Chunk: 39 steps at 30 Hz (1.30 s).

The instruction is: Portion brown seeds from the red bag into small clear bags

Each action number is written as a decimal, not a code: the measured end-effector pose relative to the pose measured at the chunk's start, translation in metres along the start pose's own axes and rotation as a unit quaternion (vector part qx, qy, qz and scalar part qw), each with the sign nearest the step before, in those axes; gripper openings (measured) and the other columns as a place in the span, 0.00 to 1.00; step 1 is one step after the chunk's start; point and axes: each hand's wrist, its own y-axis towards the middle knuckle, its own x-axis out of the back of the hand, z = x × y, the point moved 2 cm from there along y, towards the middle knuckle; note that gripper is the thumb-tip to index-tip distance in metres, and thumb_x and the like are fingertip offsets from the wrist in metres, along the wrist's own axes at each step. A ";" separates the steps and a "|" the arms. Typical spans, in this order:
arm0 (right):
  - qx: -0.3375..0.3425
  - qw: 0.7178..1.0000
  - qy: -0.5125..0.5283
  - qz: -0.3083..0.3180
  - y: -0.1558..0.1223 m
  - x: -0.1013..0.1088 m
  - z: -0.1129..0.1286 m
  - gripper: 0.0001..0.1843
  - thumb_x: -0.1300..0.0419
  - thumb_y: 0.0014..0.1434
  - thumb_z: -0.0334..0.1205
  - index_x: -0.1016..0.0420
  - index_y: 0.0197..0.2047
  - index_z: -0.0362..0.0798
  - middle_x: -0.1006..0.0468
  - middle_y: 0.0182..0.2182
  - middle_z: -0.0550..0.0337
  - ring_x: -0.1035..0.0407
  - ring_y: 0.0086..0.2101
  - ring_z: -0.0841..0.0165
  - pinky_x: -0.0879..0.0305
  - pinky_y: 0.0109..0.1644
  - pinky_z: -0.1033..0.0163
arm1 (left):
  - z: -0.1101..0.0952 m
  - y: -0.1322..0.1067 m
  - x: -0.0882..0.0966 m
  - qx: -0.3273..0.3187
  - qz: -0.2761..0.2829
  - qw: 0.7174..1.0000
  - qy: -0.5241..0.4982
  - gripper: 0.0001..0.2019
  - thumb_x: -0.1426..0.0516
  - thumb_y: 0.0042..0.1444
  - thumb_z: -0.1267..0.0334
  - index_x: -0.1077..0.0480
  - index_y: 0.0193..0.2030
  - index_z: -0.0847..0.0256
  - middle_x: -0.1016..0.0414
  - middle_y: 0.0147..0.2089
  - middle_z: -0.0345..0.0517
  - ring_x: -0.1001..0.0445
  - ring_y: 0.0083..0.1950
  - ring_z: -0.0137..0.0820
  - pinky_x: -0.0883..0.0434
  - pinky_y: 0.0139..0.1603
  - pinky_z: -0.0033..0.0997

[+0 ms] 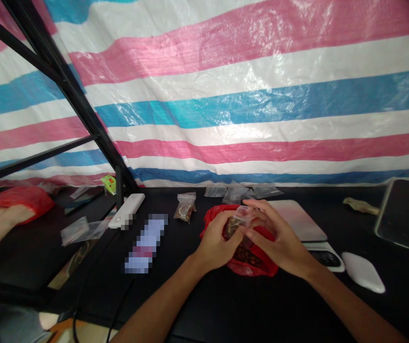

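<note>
- Black table [204, 305] is my working surface; a cable [83, 290] runs down its near edge;
- My left hand [219, 243] and right hand [279, 238] are curled closed, fingers gripping a small clear bag [243, 216] between them; brown bits show inside it;
- Red bag [258, 269] lies crumpled under my hands, holding dark brown pieces [249, 256];
- Right of my right hand sits a digital scale [297, 220], with a white oval object [363, 271] just beside it;
- Left of my hands lie a pixelated, unreadable item [145, 243] and a white box [126, 210];
- Farther on stand a filled small bag [185, 207] and flat clear bags [235, 194];
- At far right are a tan scrap [360, 206] and a dark tray [408, 216];
- At far left, another person's hand [9, 216] rests on a second red bag [29, 197];
- Behind it all hang a black metal frame [72, 105] and a striped tarp [247, 95].
</note>
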 end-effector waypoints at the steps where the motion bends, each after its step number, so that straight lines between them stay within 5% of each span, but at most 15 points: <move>1: -0.009 1.000 0.018 0.008 0.000 -0.001 0.000 0.28 0.34 0.65 0.48 0.35 0.66 0.61 0.27 0.54 0.54 0.24 0.48 0.62 0.24 0.54 0.54 | 0.001 0.001 0.001 0.010 -0.001 1.000 -0.013 0.11 0.44 0.67 0.60 0.25 0.54 0.57 0.18 0.50 0.50 0.21 0.48 0.39 0.24 0.53 0.40; 8: 0.005 0.996 0.014 -0.086 0.007 0.006 0.000 0.19 0.37 0.67 0.47 0.31 0.58 0.58 0.24 0.39 0.60 0.25 0.37 0.66 0.23 0.44 0.59 | -0.004 0.002 0.007 0.012 0.008 1.000 -0.028 0.13 0.45 0.68 0.58 0.24 0.52 0.58 0.19 0.48 0.51 0.21 0.50 0.41 0.26 0.56 0.40; 12: 0.000 0.998 -0.021 -0.060 0.005 0.004 -0.006 0.19 0.39 0.69 0.48 0.32 0.61 0.58 0.22 0.43 0.58 0.24 0.41 0.64 0.24 0.47 0.59 | -0.003 0.003 0.004 0.017 0.003 0.998 -0.060 0.14 0.44 0.68 0.57 0.25 0.55 0.58 0.19 0.50 0.50 0.22 0.51 0.40 0.26 0.56 0.38; 20: 0.006 0.995 -0.101 -0.004 0.002 0.001 -0.006 0.21 0.44 0.71 0.45 0.37 0.66 0.58 0.23 0.40 0.60 0.25 0.40 0.64 0.26 0.51 0.56 | 0.009 0.005 -0.001 0.063 -0.016 0.994 -0.088 0.13 0.45 0.69 0.54 0.24 0.44 0.60 0.20 0.40 0.47 0.23 0.40 0.34 0.27 0.43 0.32; 31: 0.000 0.997 -0.078 -0.008 0.002 -0.001 -0.003 0.22 0.42 0.70 0.40 0.39 0.64 0.59 0.26 0.38 0.63 0.28 0.37 0.66 0.29 0.47 0.59 | 0.006 0.003 -0.003 0.057 -0.003 0.995 -0.081 0.14 0.44 0.69 0.53 0.23 0.40 0.61 0.20 0.38 0.46 0.22 0.43 0.36 0.26 0.48 0.33; 39: -0.002 0.998 -0.059 -0.019 0.002 -0.002 -0.007 0.17 0.43 0.71 0.41 0.38 0.61 0.59 0.28 0.37 0.65 0.33 0.33 0.69 0.33 0.41 0.62 | 0.006 0.002 -0.004 0.051 -0.001 0.995 -0.081 0.14 0.43 0.69 0.54 0.22 0.47 0.62 0.18 0.45 0.50 0.21 0.46 0.36 0.27 0.50 0.32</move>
